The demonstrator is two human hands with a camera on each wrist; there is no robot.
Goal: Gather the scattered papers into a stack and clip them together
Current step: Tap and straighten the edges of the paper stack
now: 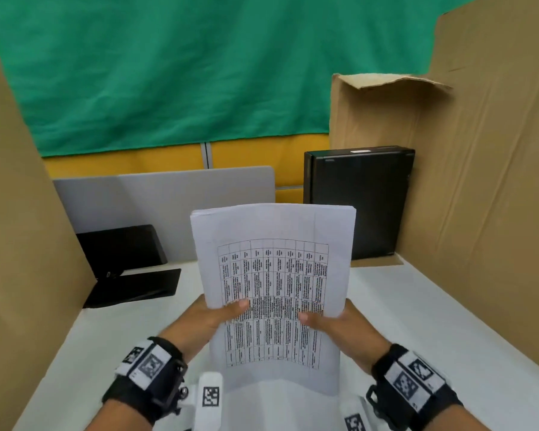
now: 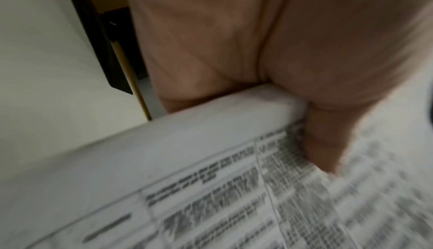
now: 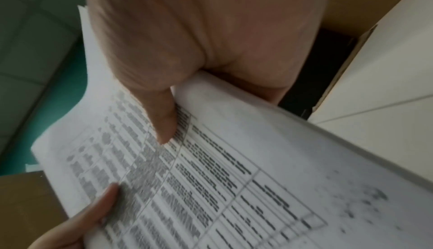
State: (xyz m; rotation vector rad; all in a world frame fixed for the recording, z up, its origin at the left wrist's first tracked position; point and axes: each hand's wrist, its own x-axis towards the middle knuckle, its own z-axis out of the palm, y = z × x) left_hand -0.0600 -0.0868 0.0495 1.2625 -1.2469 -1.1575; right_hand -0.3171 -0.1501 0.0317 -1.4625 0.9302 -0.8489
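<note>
Over the white desk (image 1: 417, 306), walled by cardboard, both thumbs clamp the papers (image 1: 271, 259): left hand (image 1: 206, 318) at seven o'clock, right hand (image 1: 333, 321) at five. Gathering looks done; next comes squaring edges and finding a clip, none visible.

Both hands' fingers hide behind the papers (image 1: 273, 275); table text blurred.

White papers (image 1: 271, 244) carry a black-lined table of dense black print. The worktop (image 1: 402, 312) is white. A green cloth (image 1: 168, 73) hangs above a yellow panel (image 1: 246, 154). Brown cardboard walls (image 1: 486, 181) flank a black box (image 1: 361, 200). The wristbands (image 1: 150, 365) are black with black-and-white square markers.
</note>
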